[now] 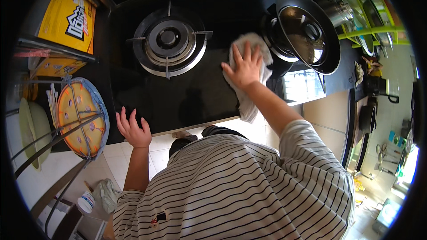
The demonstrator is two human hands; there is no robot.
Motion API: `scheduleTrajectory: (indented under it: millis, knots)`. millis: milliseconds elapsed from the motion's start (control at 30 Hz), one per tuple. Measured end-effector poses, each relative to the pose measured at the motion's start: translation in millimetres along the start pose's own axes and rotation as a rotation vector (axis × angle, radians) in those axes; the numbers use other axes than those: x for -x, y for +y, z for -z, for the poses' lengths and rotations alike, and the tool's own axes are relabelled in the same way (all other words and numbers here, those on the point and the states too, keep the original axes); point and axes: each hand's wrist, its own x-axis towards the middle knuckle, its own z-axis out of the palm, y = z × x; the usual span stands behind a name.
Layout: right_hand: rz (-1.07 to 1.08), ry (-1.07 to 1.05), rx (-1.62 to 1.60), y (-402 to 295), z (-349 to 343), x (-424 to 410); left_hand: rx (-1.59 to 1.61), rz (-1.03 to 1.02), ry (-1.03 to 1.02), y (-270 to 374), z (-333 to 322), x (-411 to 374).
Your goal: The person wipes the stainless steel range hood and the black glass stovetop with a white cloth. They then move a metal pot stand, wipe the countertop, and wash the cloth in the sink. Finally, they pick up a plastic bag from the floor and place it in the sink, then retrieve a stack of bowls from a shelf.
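Note:
On the black glass cooktop (150, 100), my right hand (246, 68) holds a pale grey cloth (250, 110) down under its palm and spread fingers. One end of the cloth hangs over the cooktop's front edge. My left hand (135, 130) is empty, its fingers apart, at the front left corner of the cooktop; contact with the surface is unclear. A gas burner (167, 38) with a metal pan support lies left of the cloth. To the right, a black wok (328, 46) with a glass lid (298, 33) sits tilted over the second burner (278, 40), partly hiding it.
A wire rack at the left holds a yellow carton (65, 20) and a round patterned item (81, 116) close to my left hand. Right of the wok stand a metal pot (337, 11) and a green dish rack (373, 33). A black pan (367, 119) is farther right.

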Motion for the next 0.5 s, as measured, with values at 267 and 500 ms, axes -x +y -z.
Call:
scheduleTrajectory:
  millis: [267, 500]
  knots:
    - [0.193, 0.015, 0.104, -29.5, -18.9, -73.9, -0.032, 0.022, -0.02, -1.9, -3.0, -0.2]
    - [0.74, -0.209, 0.034, -47.4, 13.6, 60.2, -0.055, 0.056, -0.028, 2.0, -2.5, -2.0]
